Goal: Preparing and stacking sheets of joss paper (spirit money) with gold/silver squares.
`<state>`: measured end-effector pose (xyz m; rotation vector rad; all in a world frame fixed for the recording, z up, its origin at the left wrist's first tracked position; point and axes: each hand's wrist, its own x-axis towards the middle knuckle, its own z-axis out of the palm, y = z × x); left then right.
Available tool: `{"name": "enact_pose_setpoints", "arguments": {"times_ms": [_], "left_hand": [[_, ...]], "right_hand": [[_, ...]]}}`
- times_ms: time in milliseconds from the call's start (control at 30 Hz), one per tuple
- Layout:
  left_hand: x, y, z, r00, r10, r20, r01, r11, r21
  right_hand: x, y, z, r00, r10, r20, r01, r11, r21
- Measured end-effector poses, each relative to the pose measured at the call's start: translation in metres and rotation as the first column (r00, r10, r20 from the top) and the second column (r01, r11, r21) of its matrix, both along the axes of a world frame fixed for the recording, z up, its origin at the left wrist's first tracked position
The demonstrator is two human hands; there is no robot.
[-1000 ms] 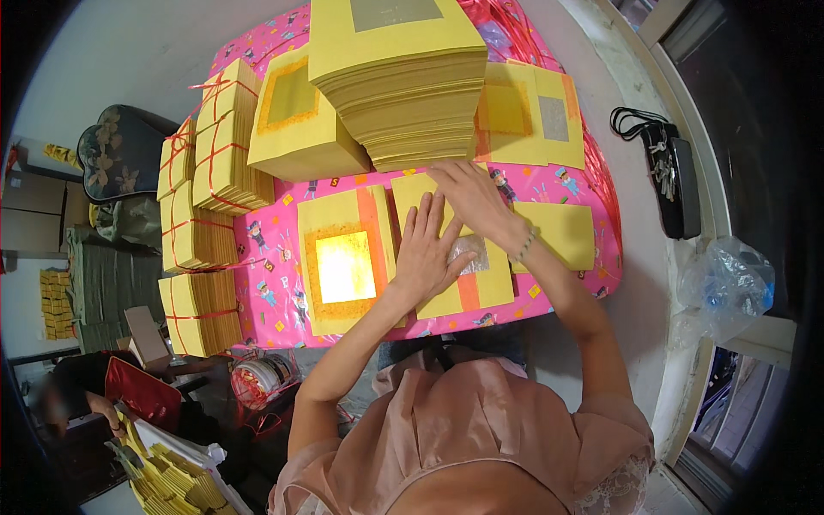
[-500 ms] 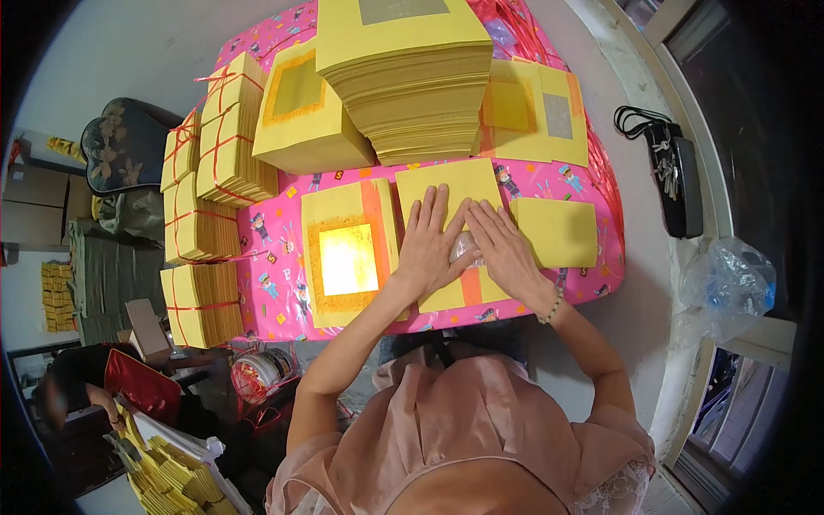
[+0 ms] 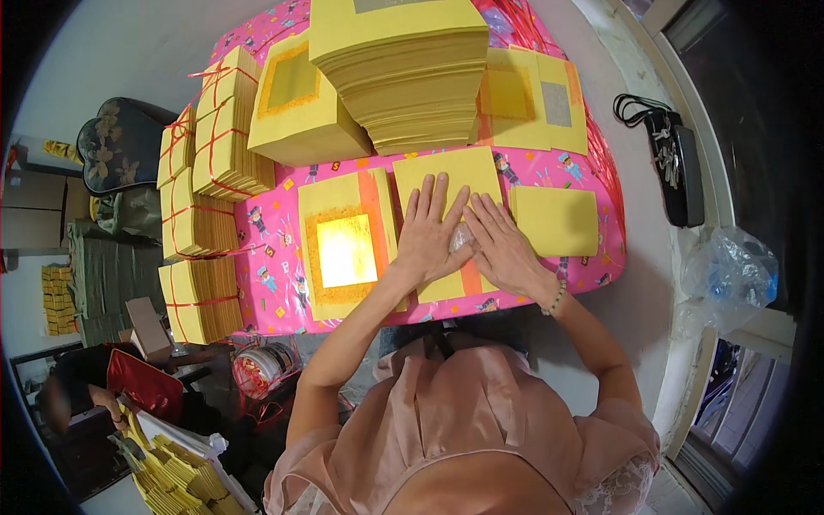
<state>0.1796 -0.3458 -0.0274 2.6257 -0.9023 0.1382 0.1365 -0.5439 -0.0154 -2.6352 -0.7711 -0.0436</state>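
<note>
Middle paper (image 3: 455, 163): lay flat beneath both hands, with the top part bare beyond the fingertips and the lower end nearest the body.
Left hand (image 3: 429, 240): rested open and flat on the left side of the middle paper, with fingers spread and pointing away from the body.
Right hand (image 3: 506, 249): rested open and flat across the right edge of the middle paper, with fingers slanting inward toward the left hand.
Between the hands: showed part of a silver patch (image 3: 461, 237) beside the thumbs; set so close together that contact could not be told.
Orange strip (image 3: 470, 279): ran down the middle paper below the silver patch.
Gold-square pile (image 3: 343, 300): lay just left of the left hand.
Plain yellow paper (image 3: 556, 221): lay just right of the middle paper, near the right hand.
Tall stack (image 3: 412, 94): stood beyond the middle paper, ahead of both hands.
Tied bundles (image 3: 225, 150): stood along the left side of the table, bound with red string.
Pink tablecloth (image 3: 273, 323): spread under all the paper on the table.
Bracelet (image 3: 556, 299): circled the right wrist.
</note>
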Motion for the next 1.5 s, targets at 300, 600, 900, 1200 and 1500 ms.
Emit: {"name": "enact_pose_setpoints", "arguments": {"times_ms": [300,600,900,1200,1500], "left_hand": [[0.000,0.010,-0.004,0.999,-0.029,-0.016,0.029,0.999,0.034],[0.004,0.012,-0.009,0.996,-0.026,-0.087,0.035,0.994,0.104],[0.014,0.013,-0.003,0.993,-0.054,-0.103,0.056,0.998,0.021],[0.025,0.006,0.008,0.956,0.066,0.285,-0.087,0.994,0.062],[-0.016,-0.057,0.057,0.936,-0.014,0.353,0.008,1.000,0.016]], "right_hand": [[0.000,0.000,0.000,0.998,0.016,-0.063,-0.017,1.000,-0.019],[0.004,0.000,0.001,1.000,-0.007,-0.004,0.007,1.000,0.005],[0.038,-0.019,0.007,0.973,0.001,0.230,0.013,0.998,-0.060],[0.052,-0.023,0.016,0.958,0.023,0.286,-0.044,0.997,0.065],[-0.003,-0.071,0.057,0.764,-0.116,-0.634,0.631,0.335,0.699]]}}
